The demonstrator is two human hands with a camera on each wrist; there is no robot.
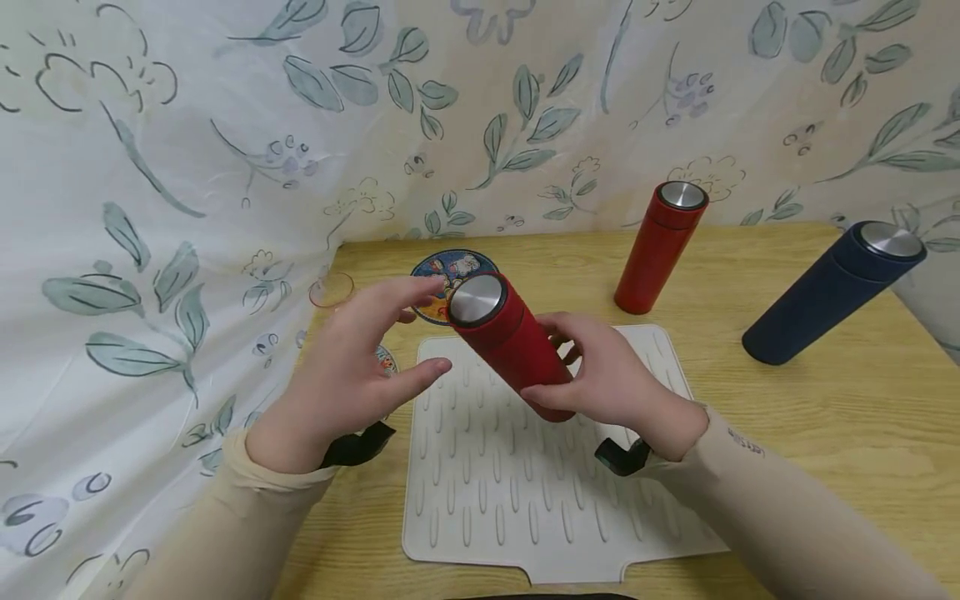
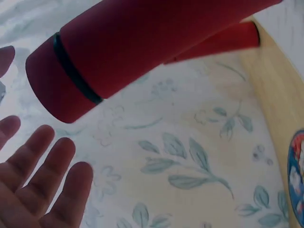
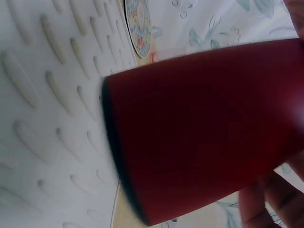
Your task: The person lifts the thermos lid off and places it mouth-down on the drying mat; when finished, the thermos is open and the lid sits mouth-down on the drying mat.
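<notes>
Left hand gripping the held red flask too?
No, the left wrist view shows a gap between the left hand and the held flask.

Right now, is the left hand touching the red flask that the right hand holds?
Apart. In the left wrist view, a gap of patterned backdrop separates the left hand from the red flask.
</notes>
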